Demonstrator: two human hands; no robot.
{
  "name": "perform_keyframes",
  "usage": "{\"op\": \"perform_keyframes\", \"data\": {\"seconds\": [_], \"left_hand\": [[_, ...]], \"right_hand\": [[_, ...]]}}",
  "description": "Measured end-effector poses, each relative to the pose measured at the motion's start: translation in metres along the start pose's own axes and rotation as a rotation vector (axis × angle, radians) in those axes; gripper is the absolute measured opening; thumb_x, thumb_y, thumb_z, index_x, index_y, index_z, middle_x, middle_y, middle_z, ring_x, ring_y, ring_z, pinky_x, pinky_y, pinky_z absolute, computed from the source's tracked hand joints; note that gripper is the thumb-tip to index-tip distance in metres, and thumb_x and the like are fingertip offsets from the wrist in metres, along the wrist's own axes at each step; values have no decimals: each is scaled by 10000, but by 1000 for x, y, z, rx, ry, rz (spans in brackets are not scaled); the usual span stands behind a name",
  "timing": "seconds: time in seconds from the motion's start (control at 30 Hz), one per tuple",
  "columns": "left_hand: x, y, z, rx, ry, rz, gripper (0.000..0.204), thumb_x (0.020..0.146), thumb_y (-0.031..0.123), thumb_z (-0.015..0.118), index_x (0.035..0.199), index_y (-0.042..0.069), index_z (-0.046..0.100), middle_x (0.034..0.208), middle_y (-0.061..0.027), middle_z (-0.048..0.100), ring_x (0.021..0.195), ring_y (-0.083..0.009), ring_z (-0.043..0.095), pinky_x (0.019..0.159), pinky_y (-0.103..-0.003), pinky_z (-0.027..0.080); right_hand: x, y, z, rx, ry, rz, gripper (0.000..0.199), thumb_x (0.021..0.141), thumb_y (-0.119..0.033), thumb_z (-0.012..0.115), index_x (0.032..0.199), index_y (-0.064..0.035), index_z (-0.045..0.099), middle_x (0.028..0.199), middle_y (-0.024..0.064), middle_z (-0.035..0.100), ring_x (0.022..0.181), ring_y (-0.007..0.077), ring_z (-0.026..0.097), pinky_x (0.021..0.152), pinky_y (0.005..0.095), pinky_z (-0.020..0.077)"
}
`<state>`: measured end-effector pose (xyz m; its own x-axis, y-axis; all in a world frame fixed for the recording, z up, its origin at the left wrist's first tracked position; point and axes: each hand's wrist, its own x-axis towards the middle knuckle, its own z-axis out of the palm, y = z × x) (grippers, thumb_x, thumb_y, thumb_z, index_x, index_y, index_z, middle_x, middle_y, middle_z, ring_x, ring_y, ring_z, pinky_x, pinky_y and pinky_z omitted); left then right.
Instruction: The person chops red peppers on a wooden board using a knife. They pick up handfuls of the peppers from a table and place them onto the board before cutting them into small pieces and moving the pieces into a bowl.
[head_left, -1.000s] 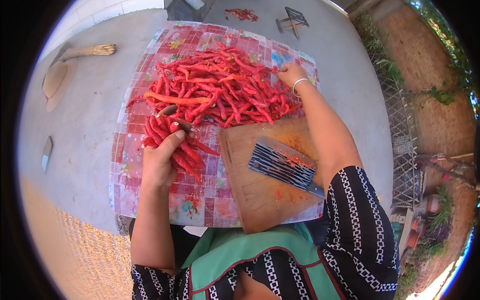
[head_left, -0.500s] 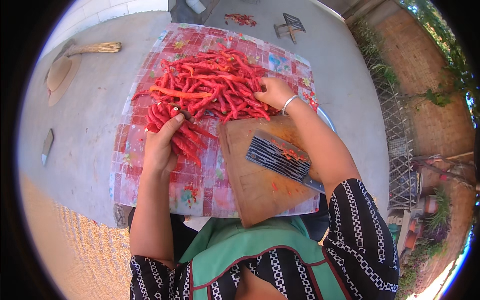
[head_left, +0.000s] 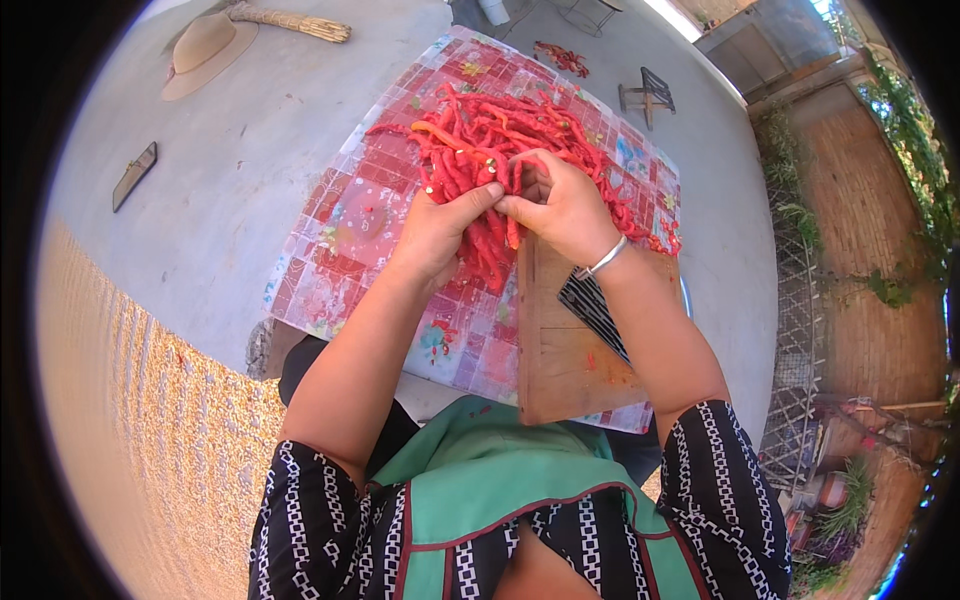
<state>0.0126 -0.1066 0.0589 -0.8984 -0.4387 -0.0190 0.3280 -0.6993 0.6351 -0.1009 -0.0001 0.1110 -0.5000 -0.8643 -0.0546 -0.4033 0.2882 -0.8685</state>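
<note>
My left hand [head_left: 445, 225] is closed round a bunch of red chili peppers [head_left: 487, 252], their cut or stem ends showing at the top by the thumb. Against that bunch my right hand [head_left: 565, 205] is closed in a pinch, its fingertips at a red pepper beside the left thumb. Behind both hands spreads a large pile of red chili peppers [head_left: 545, 125]. Below my right wrist lies a wooden cutting board [head_left: 560, 375], and on it a cleaver [head_left: 590, 310] with a dark patterned blade, partly hidden by my right forearm.
A red-and-white checked cloth [head_left: 345, 235] covers the table. On the concrete floor are a hat [head_left: 208, 50], a straw broom [head_left: 295, 22], a flat dark object [head_left: 135, 177], a small folding stool [head_left: 648, 95] and some red scraps [head_left: 562, 58]. Yellow grain [head_left: 190, 410] covers the ground at lower left.
My right hand has come from the pile's right side to the bunch in my left hand. The view has turned, shifting the table rightward. The cleaver still lies on the board.
</note>
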Motion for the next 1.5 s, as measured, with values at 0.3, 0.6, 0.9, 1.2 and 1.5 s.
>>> {"op": "perform_keyframes", "data": {"seconds": [0.3,0.6,0.9,1.2,1.5], "left_hand": [[-2,5,-2,58,-31,23,240,847,35,650,1079,13,594,1013,-86,650,898,-178,641,759,-313,541],[-3,9,-4,-2,1,27,298,848,50,659,1130,21,569,1035,-91,646,916,-187,640,775,-329,539],[-6,-4,-12,-193,-122,-204,352,885,233,653,1157,27,564,1050,-124,643,955,-216,636,827,-343,537],[1,26,-30,-82,125,17,316,858,111,655,1132,-14,558,1032,-131,644,902,-222,655,761,-364,563],[14,41,-56,-252,274,100,187,899,179,623,996,24,582,871,-67,641,790,-172,645,712,-319,563]], "right_hand": [[-2,3,5,2,123,-89,239,802,-94,683,1009,-1,610,865,46,646,804,108,608,709,287,494],[-19,-17,1,292,244,-106,132,863,-32,635,994,-17,621,883,33,633,730,88,602,642,238,510],[-30,5,11,-702,105,-931,222,759,-48,609,975,-63,655,1003,80,603,908,241,619,739,337,529],[26,-11,-23,-321,137,-264,218,795,-18,568,993,-41,658,983,128,656,938,260,633,812,342,509],[82,0,-6,-597,254,-356,191,756,-106,697,935,-59,650,929,118,622,804,265,632,723,359,520]]}}
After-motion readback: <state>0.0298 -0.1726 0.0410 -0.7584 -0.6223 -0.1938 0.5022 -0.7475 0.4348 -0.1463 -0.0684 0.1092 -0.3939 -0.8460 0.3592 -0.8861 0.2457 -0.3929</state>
